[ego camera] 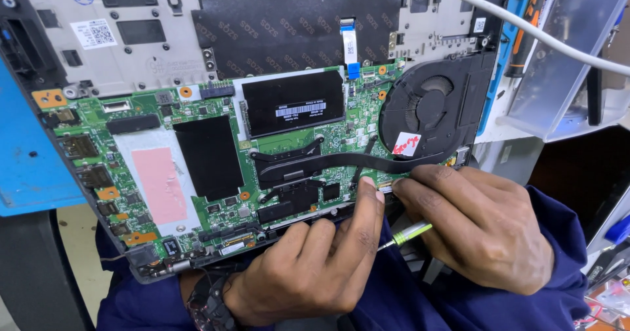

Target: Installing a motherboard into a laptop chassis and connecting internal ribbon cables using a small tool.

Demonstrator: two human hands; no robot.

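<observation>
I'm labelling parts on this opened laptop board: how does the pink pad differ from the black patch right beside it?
The pink pad sits on a pale silver sheet, nearer the port edge; the black patch lies on the bare green board, nearer the heat pipe. The pink pad looks wrinkled and narrower; the black patch looks flat, matte and wider. Both are upright rectangles, untouched by the left hand or right hand.

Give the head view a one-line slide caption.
Left hand steadies an opened laptop's green motherboard; right hand holds a screwdriver.

Open board centre; black fan [430,104] and white cable [525,29] crowding the right.
</observation>
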